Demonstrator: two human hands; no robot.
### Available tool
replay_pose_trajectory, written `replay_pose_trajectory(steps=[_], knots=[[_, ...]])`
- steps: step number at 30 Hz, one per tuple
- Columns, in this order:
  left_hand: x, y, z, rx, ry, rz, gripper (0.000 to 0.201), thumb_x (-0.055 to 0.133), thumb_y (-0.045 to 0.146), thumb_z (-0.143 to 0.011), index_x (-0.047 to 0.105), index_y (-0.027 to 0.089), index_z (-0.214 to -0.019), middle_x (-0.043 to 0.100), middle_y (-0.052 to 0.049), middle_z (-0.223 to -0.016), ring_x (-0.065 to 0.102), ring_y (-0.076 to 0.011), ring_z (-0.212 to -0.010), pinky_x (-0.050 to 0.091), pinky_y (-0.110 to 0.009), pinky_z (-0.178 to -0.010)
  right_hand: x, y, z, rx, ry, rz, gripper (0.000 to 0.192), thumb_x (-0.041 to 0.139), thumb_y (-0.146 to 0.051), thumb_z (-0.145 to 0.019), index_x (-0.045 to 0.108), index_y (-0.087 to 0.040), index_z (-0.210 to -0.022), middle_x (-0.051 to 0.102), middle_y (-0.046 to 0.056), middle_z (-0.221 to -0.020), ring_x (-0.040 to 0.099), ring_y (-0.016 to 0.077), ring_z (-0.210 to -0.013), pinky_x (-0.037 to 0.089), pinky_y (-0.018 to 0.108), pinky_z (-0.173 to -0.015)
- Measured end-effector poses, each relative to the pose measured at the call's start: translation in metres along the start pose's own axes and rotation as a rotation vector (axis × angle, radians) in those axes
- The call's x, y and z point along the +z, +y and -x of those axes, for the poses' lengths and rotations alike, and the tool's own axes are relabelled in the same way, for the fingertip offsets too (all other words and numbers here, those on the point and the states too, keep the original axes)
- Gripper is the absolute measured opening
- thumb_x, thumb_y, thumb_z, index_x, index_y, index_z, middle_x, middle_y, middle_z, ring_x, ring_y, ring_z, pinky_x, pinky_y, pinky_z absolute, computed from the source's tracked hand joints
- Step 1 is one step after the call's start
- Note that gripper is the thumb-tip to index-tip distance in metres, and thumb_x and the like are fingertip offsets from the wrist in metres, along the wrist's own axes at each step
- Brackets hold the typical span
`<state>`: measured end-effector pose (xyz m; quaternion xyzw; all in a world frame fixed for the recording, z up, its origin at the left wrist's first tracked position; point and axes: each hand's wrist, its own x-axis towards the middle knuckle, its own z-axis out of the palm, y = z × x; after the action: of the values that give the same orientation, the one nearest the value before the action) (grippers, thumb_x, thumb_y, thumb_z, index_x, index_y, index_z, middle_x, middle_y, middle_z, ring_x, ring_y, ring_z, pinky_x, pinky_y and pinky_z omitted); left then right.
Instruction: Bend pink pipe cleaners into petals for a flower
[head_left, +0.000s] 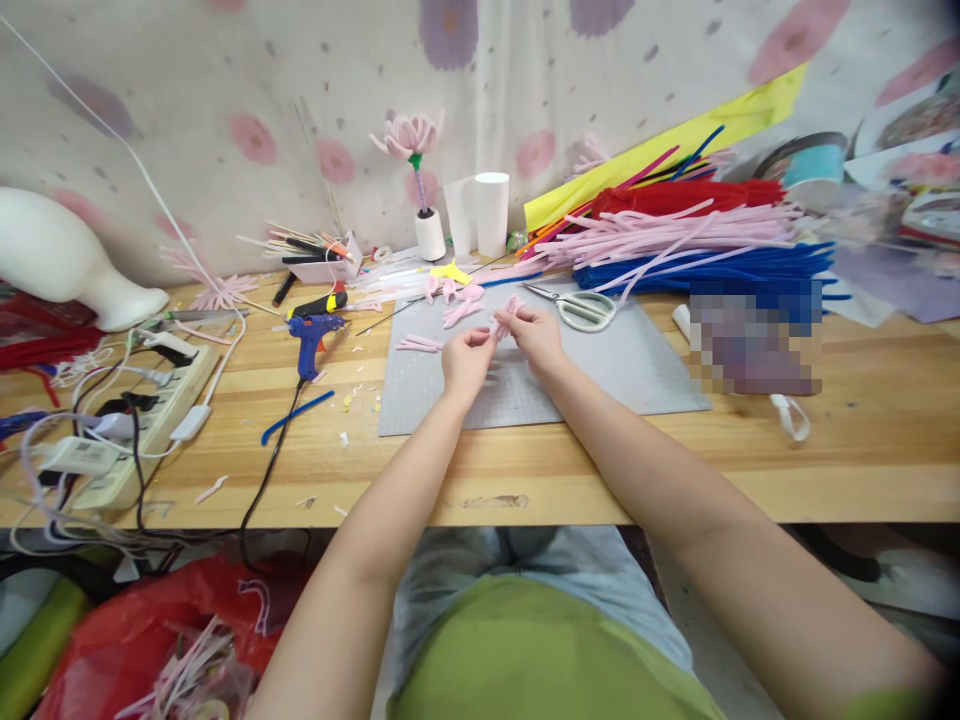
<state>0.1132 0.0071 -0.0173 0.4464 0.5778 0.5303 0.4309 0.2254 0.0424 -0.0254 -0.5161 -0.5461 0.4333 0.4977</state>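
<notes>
I am pinching a bent pink pipe cleaner (507, 312) between my left hand (466, 358) and right hand (537, 335), over the grey mat (645, 370). A small white vase (430, 235) is holding a pink flower (409, 133).

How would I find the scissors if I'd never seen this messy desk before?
Start at the grey cutting mat in the middle of the wooden table. Look at its far edge, just beyond the right hand, in front of the pile of pipe cleaners. The scissors lie flat there, the only thing with pale looped handles and shiny metal blades.
</notes>
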Motion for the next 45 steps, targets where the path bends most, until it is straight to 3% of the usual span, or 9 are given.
replay_pose_trajectory(steps=[4, 10, 14, 20, 26, 33, 36, 39, 45], knots=[[-0.007, 0.005, 0.002, 0.242, 0.029, -0.199, 0.008, 0.068, 0.021, -0.064, 0.061, 0.019, -0.061, 0.064, -0.002, -0.079, 0.057, -0.0170, -0.086, 0.040, -0.028, -0.086, -0.003, -0.004, 0.000, 0.033, 0.029, -0.081, 0.036, 0.066, -0.050, -0.059, 0.054, -0.016, -0.053, 0.035, -0.005, -0.042, 0.031, 0.0073, -0.044, 0.021, 0.025, -0.047], [-0.012, -0.003, 0.001, 0.307, -0.105, -0.178, 0.006, 0.064, 0.027, -0.070, 0.061, 0.022, -0.073, 0.062, -0.001, -0.075, 0.056, -0.0141, -0.075, 0.042, -0.024, -0.077, -0.009, -0.006, -0.002, 0.141, -0.124, -0.192, 0.030, 0.070, -0.042, -0.054, 0.057, -0.015, -0.056, 0.037, -0.006, -0.041, 0.025, 0.0047, -0.039, 0.013, 0.025, -0.042], [-0.013, -0.014, -0.003, 0.206, -0.172, -0.041, 0.015, 0.061, 0.031, -0.073, 0.064, 0.021, -0.084, 0.064, -0.002, -0.079, 0.059, -0.0141, -0.072, 0.045, -0.023, -0.062, -0.012, -0.005, -0.003, 0.168, -0.184, -0.228, 0.027, 0.072, -0.037, -0.052, 0.057, -0.014, -0.054, 0.037, -0.006, -0.039, 0.025, 0.0040, -0.038, 0.011, 0.024, -0.041], [-0.018, -0.011, -0.002, 0.008, -0.197, 0.174, 0.019, 0.066, 0.031, -0.068, 0.062, 0.014, -0.076, 0.064, -0.001, -0.068, 0.056, -0.0101, -0.059, 0.047, -0.022, -0.053, -0.011, -0.007, 0.000, 0.203, -0.285, -0.264, 0.024, 0.072, -0.032, -0.055, 0.058, -0.012, -0.057, 0.036, -0.006, -0.038, 0.024, 0.0027, -0.038, 0.010, 0.022, -0.040], [-0.021, -0.004, -0.002, -0.094, -0.273, 0.214, 0.020, 0.068, 0.030, -0.067, 0.058, 0.013, -0.070, 0.057, 0.002, -0.057, 0.051, -0.0071, -0.049, 0.045, -0.021, -0.050, -0.010, -0.012, 0.003, 0.310, -0.339, -0.383, 0.020, 0.073, -0.025, -0.056, 0.059, -0.011, -0.063, 0.038, -0.007, -0.041, 0.023, 0.0018, -0.037, 0.009, 0.021, -0.038], [-0.011, -0.016, -0.005, 0.027, 0.092, 0.025, 0.023, 0.067, 0.026, -0.069, 0.056, 0.017, -0.088, 0.057, 0.004, -0.058, 0.058, -0.0106, -0.056, 0.046, -0.023, -0.058, 0.001, -0.009, 0.006, 0.240, -0.227, -0.337, 0.021, 0.071, -0.030, -0.058, 0.059, -0.013, -0.062, 0.036, -0.007, -0.041, 0.025, 0.0035, -0.039, 0.011, 0.022, -0.040], [-0.010, -0.016, 0.002, 0.172, 0.066, -0.184, 0.013, 0.059, 0.027, -0.076, 0.063, 0.018, -0.084, 0.065, -0.001, -0.067, 0.061, -0.0126, -0.064, 0.046, -0.025, -0.067, 0.004, -0.010, 0.009, 0.194, -0.172, -0.261, 0.022, 0.070, -0.032, -0.058, 0.058, -0.013, -0.057, 0.038, -0.006, -0.040, 0.024, 0.0040, -0.041, 0.015, 0.023, -0.042], [-0.011, -0.013, 0.008, 0.289, 0.043, -0.299, 0.017, 0.055, 0.027, -0.079, 0.069, 0.019, -0.085, 0.070, -0.005, -0.083, 0.063, -0.0150, -0.076, 0.045, -0.026, -0.074, 0.004, -0.012, 0.009, 0.188, -0.141, -0.236, 0.024, 0.072, -0.034, -0.056, 0.062, -0.012, -0.061, 0.049, -0.003, -0.047, 0.032, 0.0055, -0.046, 0.022, 0.023, -0.045], [-0.013, -0.012, 0.007, 0.201, -0.037, -0.328, 0.027, 0.060, 0.032, -0.075, 0.071, 0.020, -0.097, 0.071, -0.004, -0.082, 0.063, -0.0187, -0.078, 0.045, -0.029, -0.076, 0.002, -0.012, 0.007, 0.172, -0.172, -0.208, 0.030, 0.074, -0.039, -0.053, 0.063, -0.013, -0.061, 0.056, 0.000, -0.056, 0.046, 0.0104, -0.058, 0.033, 0.026, -0.055]])
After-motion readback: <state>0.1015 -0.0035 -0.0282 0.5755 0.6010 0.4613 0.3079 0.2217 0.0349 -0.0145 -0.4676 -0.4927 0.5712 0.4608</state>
